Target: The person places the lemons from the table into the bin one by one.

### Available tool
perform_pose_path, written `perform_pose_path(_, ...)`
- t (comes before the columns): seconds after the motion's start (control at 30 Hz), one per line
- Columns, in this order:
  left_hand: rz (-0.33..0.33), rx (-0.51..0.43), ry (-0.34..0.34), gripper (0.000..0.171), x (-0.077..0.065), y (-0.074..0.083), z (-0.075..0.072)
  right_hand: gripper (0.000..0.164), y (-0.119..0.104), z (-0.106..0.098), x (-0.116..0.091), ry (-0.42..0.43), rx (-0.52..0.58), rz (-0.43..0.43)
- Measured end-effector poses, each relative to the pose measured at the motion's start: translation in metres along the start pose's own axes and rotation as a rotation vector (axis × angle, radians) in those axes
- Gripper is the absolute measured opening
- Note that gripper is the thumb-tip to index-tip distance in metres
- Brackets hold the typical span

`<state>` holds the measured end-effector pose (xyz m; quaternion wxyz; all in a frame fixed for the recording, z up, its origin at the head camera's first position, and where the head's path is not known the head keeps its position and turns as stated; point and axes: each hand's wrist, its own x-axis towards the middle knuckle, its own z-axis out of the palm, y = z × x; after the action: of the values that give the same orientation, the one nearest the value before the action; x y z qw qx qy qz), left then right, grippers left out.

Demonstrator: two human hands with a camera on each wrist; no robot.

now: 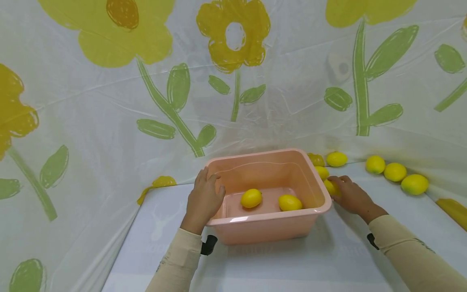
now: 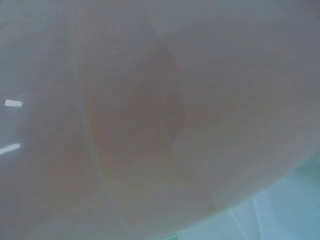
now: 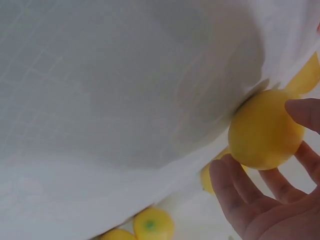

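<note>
A pink plastic basin (image 1: 262, 229) stands on the white table, with two yellow lemons inside: one lemon (image 1: 251, 198) near the middle, another lemon (image 1: 290, 202) at the right front. My left hand (image 1: 205, 198) holds the basin's left rim, its thumb on the inner side. Blurred pink basin wall (image 2: 135, 115) fills most of the left wrist view. Just outside the basin's right wall, my right hand (image 1: 351, 196) grips a lemon (image 3: 267, 130); the thumb lies over one side and the fingers reach round the other.
Beside the basin's right end lie another lemon (image 1: 322, 173) and, farther back, a lemon (image 1: 336, 159). A row of three lemons (image 1: 395, 172) rests at the back right by the cloth. White cloth (image 1: 292, 101) with printed yellow flowers hangs behind the table and along its sides.
</note>
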<state>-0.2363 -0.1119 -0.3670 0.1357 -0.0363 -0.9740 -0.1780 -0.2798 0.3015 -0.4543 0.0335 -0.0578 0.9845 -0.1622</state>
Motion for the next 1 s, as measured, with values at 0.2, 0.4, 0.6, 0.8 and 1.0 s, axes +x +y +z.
perform_pose_path(0.2, -0.001, 0.003, 0.002, 0.039, -0.0004, 0.0, 0.0, 0.064, 0.0023, 0.0011, -0.0005, 0.012, 0.01, 0.01)
perform_pose_path(0.4, -0.007, 0.008, -0.004, 0.04, -0.0008, -0.0003, 0.0, 0.065, 0.0058, 0.0022, -0.0013, 0.02, 0.011, 0.012)
perform_pose_path(0.6, -0.001, 0.007, 0.001, 0.039, -0.0003, -0.0007, 0.0003, 0.065, 0.0073, 0.0015, -0.0032, 0.017, 0.014, 0.01)
perform_pose_path(0.8, -0.004, -0.004, -0.004, 0.039, -0.0001, -0.0005, 0.0007, 0.066, 0.008, -0.0008, -0.0048, 0.003, 0.012, 0.009)
perform_pose_path(1.0, 0.002, -0.011, -0.004, 0.039, -0.0004, -0.0004, 0.0, 0.065, 0.0098, -0.0002, -0.0048, -0.01, 0.029, 0.0)
